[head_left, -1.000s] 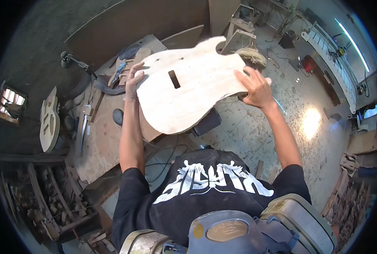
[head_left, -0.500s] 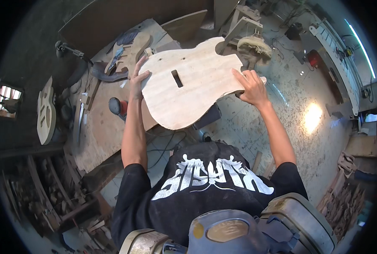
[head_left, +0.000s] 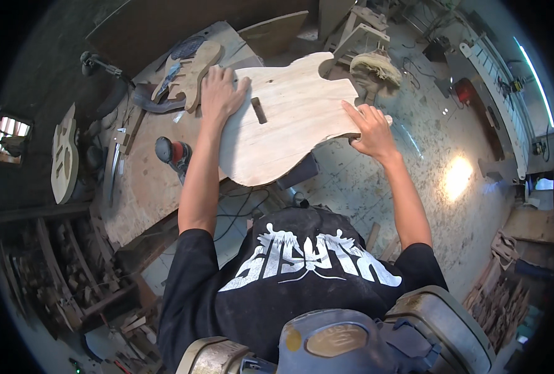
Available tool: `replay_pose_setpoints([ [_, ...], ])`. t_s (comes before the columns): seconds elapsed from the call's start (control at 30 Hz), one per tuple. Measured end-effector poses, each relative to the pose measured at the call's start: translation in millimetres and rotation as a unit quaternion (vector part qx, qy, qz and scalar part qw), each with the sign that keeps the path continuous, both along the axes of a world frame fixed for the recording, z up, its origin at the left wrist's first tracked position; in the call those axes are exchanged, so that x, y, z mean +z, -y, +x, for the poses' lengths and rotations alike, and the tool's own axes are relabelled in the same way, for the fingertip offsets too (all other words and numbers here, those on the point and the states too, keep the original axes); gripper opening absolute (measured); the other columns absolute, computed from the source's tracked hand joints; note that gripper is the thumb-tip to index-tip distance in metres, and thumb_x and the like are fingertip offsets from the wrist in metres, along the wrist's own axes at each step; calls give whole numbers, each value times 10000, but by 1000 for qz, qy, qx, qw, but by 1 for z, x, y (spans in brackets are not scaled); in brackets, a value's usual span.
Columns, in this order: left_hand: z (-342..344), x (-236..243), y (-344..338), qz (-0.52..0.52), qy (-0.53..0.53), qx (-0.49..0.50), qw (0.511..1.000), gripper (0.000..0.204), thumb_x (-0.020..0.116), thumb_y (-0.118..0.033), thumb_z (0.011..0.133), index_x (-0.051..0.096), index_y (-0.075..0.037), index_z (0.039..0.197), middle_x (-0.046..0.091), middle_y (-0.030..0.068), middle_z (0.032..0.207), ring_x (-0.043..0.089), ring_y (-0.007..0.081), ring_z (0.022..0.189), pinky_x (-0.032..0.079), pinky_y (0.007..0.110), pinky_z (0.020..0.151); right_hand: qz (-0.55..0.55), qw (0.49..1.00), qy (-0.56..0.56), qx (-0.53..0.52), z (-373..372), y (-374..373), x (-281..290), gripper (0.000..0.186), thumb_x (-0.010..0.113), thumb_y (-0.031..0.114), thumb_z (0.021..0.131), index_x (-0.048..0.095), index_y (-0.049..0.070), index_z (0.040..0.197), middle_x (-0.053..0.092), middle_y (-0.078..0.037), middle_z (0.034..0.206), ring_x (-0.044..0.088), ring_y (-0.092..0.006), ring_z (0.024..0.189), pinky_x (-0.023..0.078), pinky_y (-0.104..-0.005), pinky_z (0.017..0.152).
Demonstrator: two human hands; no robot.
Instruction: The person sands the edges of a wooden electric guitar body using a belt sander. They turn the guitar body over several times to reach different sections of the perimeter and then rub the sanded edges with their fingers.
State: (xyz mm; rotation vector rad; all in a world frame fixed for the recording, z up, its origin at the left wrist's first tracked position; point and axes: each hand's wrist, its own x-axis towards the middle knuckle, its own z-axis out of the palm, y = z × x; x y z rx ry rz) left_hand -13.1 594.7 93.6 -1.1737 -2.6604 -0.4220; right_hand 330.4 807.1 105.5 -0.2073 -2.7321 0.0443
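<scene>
A pale, unpainted wooden guitar body [head_left: 295,118] with a small rectangular slot is held up in front of me, broad and flat side facing up. At its right end, my right hand [head_left: 373,132] grips the edge near the neck end, thumb on the face and other fingers around the rim. My left hand [head_left: 221,96] lies on the upper left part of the face, back of the hand up, fingers pointing away and thumb spread aside. Beyond that hand, another guitar body [head_left: 199,71] with cut-outs rests on the wooden workbench [head_left: 146,187].
A sander with a red band [head_left: 176,153] stands on the bench, left of my forearm. Farther left hangs a third guitar body [head_left: 65,156]. A buffing wheel [head_left: 375,67] on a stand is at the far right. Wood pieces fill a rack [head_left: 59,268] at lower left.
My left hand has gone from gripping the guitar body's left edge to lying on its upper left face. The right hand keeps its grip at the right end.
</scene>
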Motion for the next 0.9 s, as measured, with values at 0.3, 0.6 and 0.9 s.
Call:
replay_pose_setpoints([
  [0.3,35,6,-49,18,64,-39,997,700,474,-617,980,508,-170,1518,562,186,1447,480,365,1367,347,451,1160,8,999,22,-45,32,-32,6,988,802,85,588,500,180,1524,565,-99,1039,570,-303,997,451,-421,868],
  [0.6,25,10,-27,2,60,-13,998,708,474,-648,971,519,-187,1507,545,183,1473,470,369,1386,344,460,1168,6,999,23,-35,17,-23,8,956,810,118,615,503,173,1519,555,-99,1014,566,-300,979,440,-418,852],
  [0.9,7,9,-3,-29,54,11,998,728,450,-657,971,500,-179,1518,521,184,1499,430,378,1424,319,468,1190,-21,1000,14,-14,4,-6,4,996,829,154,597,487,163,1532,523,-103,971,560,-304,960,446,-417,849],
])
